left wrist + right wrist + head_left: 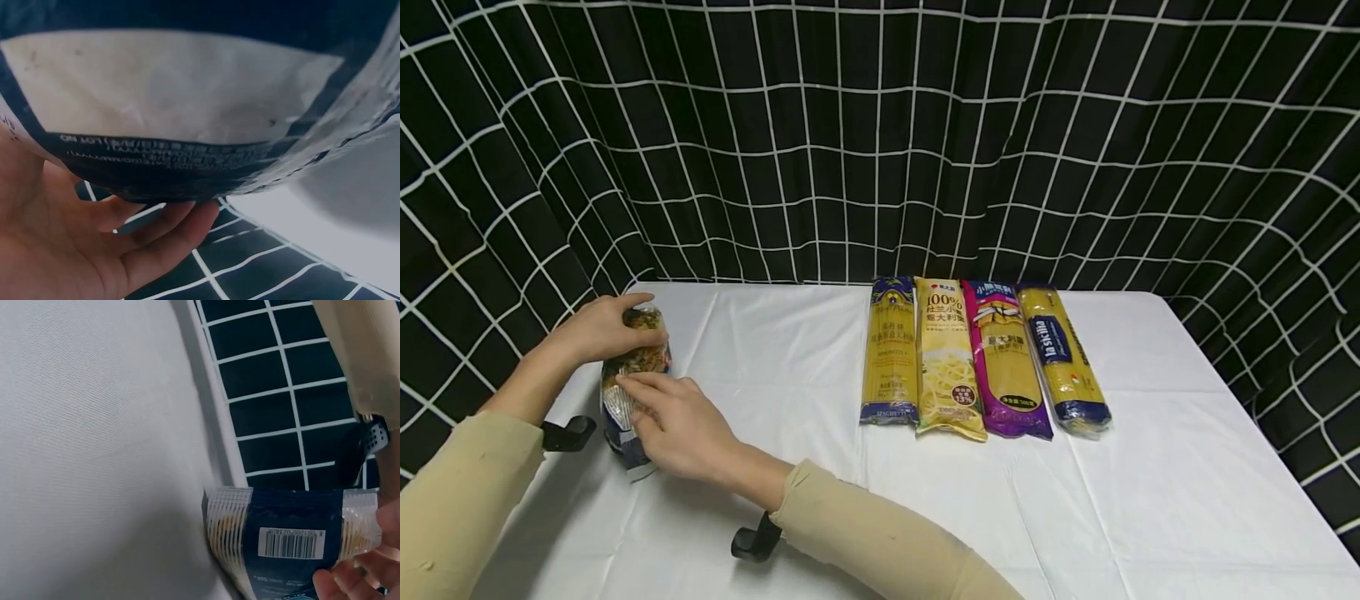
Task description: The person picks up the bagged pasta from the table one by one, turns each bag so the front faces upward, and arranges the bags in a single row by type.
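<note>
A pasta bag (625,400), dark blue with clear striped parts, is at the table's left end. My left hand (598,327) grips its far upper end, thumb and fingers spread around it. My right hand (681,425) holds the near part from the right, fingers over the bag and thumb lower on its side. In the left wrist view the bag (181,87) fills the top, and the fingers of my left hand (94,244) curve under its printed edge. A white barcode label shows on the bag (287,575) in the right wrist view.
Right of centre, side by side, lie a yellow spaghetti pack (889,358), a cream noodle pack (946,333), a purple pasta pack (1009,358) and a yellow pack with blue ends (1063,358). A black curtain with white grid lines (850,150) borders the white-covered table (760,350).
</note>
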Tool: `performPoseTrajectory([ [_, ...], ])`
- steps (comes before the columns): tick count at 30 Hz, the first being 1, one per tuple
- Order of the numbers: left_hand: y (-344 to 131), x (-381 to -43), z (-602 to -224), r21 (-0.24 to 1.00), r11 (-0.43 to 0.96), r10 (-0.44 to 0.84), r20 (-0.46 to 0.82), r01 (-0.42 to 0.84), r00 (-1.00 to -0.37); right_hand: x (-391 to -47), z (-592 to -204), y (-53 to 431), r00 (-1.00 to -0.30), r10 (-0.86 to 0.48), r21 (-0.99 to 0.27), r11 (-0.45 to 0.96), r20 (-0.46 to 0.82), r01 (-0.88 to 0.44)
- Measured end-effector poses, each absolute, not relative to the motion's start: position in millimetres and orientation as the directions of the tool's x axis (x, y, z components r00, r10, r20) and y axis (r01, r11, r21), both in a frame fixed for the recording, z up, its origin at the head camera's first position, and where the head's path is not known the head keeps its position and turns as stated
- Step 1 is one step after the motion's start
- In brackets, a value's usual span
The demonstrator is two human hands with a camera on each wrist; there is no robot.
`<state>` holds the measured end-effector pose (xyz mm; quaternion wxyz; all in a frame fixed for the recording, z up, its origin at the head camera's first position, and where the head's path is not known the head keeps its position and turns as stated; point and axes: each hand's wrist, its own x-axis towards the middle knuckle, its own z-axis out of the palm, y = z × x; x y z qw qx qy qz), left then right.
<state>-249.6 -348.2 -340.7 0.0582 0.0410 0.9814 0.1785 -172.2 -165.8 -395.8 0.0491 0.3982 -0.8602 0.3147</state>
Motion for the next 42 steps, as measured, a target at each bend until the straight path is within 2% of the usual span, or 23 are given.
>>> performPoseTrajectory([
  [8,-353.3,-246.6,-344.3,0.428,0.903,0.051,-0.034,0.032,-0.998,-172.6,-408.1,-155.4,-0.701,-0.593,-0.694,0.308,0.395,-0.651],
  [11,-355.1,-243.2,-344.0,0.454,0.891,0.038,-0.006,0.031,-0.999,-175.8,-414.6,-151.1,-0.729,-0.545,-0.758,0.237,0.414,-0.607],
  [18,-361.2,-227.3,-343.9,0.516,0.857,-0.016,0.021,-0.003,-1.000,-176.5,-429.8,-144.5,-0.832,-0.464,-0.895,0.158,0.305,-0.416],
  [26,-364.2,-202.6,-344.5,0.568,0.822,-0.046,0.104,0.021,-0.994,-178.2,-445.4,-147.0,-0.883,-0.431,-0.956,0.129,0.185,-0.263],
  [35,-358.2,-189.3,-341.2,0.656,0.754,-0.084,0.149,0.035,-0.985,-180.7,-453.0,-153.2,-0.896,-0.444,-0.995,0.087,0.003,-0.047],
  [42,-353.4,-186.6,-343.2,0.685,0.726,-0.100,0.189,0.058,-0.977,-183.0,-453.6,-152.3,-0.892,-0.450,-1.000,0.016,-0.026,0.021],
])
